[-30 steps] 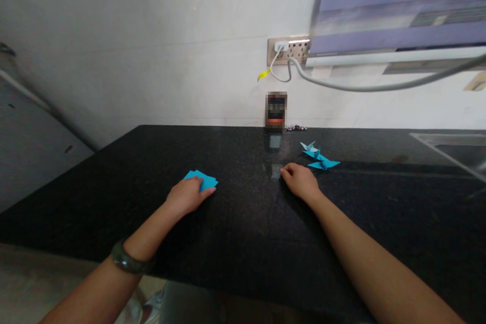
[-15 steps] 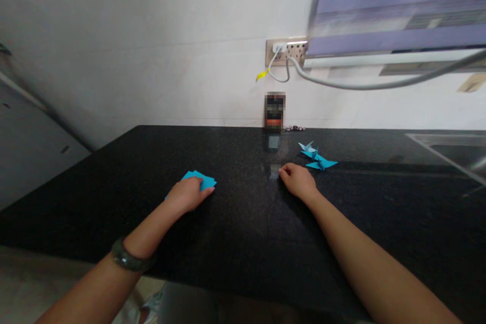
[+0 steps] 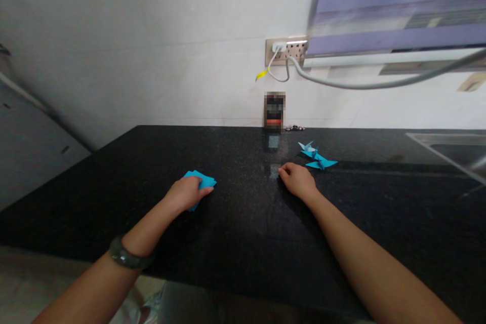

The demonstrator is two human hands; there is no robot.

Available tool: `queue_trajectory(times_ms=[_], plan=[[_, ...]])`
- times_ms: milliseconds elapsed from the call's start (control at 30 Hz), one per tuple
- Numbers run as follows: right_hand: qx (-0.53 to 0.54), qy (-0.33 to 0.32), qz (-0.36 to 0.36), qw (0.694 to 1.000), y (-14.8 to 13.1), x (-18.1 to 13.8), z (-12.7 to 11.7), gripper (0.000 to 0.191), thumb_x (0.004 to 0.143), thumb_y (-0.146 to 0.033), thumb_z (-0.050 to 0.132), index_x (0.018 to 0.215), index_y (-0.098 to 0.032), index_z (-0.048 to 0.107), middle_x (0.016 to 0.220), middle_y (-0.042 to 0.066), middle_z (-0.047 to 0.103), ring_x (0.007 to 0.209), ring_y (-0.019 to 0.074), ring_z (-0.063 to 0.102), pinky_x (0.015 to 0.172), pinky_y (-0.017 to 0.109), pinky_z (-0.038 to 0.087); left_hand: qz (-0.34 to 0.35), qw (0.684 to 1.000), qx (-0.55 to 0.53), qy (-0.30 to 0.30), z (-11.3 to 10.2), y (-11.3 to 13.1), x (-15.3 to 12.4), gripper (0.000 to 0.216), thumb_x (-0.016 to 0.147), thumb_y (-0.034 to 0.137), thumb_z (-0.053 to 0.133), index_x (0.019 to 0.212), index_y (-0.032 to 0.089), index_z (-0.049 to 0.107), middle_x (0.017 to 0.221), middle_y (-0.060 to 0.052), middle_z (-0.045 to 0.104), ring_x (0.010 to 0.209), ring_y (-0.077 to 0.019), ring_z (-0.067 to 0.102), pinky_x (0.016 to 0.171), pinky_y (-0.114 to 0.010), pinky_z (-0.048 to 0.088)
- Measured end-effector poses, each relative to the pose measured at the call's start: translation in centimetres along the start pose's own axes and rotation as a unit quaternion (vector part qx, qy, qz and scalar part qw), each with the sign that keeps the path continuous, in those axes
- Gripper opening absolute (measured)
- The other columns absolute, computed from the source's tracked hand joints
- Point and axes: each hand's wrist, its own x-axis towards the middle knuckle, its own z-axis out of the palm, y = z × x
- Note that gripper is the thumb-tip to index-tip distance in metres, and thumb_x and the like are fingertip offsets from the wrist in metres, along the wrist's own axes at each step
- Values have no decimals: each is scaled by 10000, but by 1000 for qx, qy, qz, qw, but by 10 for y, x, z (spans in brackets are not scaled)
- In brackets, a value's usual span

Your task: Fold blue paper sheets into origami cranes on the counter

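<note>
A small stack of blue paper squares (image 3: 204,180) lies on the black stone counter (image 3: 243,223). My left hand (image 3: 186,193) rests on the stack, fingers curled over its near edge and pinching a sheet. A dark green bangle (image 3: 127,258) circles that wrist. My right hand (image 3: 298,180) lies on the bare counter, fingers curled in a loose fist, holding nothing I can see. Just beyond it sit two folded blue paper cranes (image 3: 317,156), apart from the hand.
A small dark box (image 3: 274,111) stands against the white wall at the counter's back. A wall socket (image 3: 286,50) with a white plug and cable (image 3: 341,83) hangs above it. A sink rim (image 3: 444,144) shows at far right.
My left hand has curled tighter on the blue paper, drawing a sheet's near edge up and slightly toward me. The right hand has stayed where it was.
</note>
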Motion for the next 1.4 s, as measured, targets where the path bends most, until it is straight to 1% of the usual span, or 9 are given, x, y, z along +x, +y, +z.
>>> queue_trajectory(times_ms=[300,467,667,800,900,967,1100,1267,1400], plan=[[14,8,-7,1000,3,2,1,248,816,-345,450,804,-204,653,830,77,682,769,207,609,597,262,369,-17,997,-8,80,-2,-8,0,329,823,298,369,868,183,674,899,-131,688,807,-279,640,673,-340,446],[150,50,-25,987,-11,-3,-1,281,811,-373,468,705,-173,634,742,70,666,693,175,592,572,241,383,77,954,17,289,-16,14,-10,287,828,265,417,763,169,680,830,-100,705,800,-247,640,883,-430,386],[581,-196,99,784,-38,-25,-14,530,787,-618,386,767,-129,589,636,68,635,388,78,447,321,179,255,346,814,-24,465,-10,95,-29,218,842,205,452,796,196,665,921,-41,702,923,-212,601,958,-450,314],[610,-139,93,775,-26,-26,-25,265,630,-355,675,619,-155,502,416,-60,450,327,52,345,293,173,214,381,811,-145,418,-5,129,-26,303,767,442,560,990,252,640,1180,-70,601,1124,-280,484,1020,-521,207],[602,-103,98,786,-12,-22,-36,256,605,-336,683,634,-157,503,411,-68,444,327,48,325,296,175,183,172,812,-420,366,-12,134,-9,773,635,595,614,1261,172,449,1398,-174,348,1301,-349,243,1033,-542,183],[596,-115,67,792,-6,-21,-40,275,598,-360,692,670,-145,536,443,-60,467,346,43,321,315,178,194,53,737,-636,221,-16,134,2,716,708,591,542,1257,144,435,1351,-194,408,1269,-325,328,1001,-505,286],[571,-145,32,807,-1,-23,-31,331,628,-435,672,744,-142,570,535,-25,526,412,64,375,377,192,269,113,518,-835,-146,-11,136,9,409,794,408,536,1026,75,582,1013,-195,648,967,-294,605,855,-458,459],[394,-28,-90,914,10,-27,-24,567,766,-594,453,1053,-121,581,912,106,612,705,173,552,599,300,457,40,454,-874,-168,-1,137,10,273,843,203,470,1066,70,553,905,-156,683,830,-241,653,829,-425,485],[182,26,-312,932,19,-31,-36,950,532,-554,724,1344,-220,362,1428,146,227,1274,333,255,990,478,284,-19,459,-872,-170,-2,133,15,304,868,205,418,1116,63,519,936,-153,677,822,-227,653,834,-399,483]])
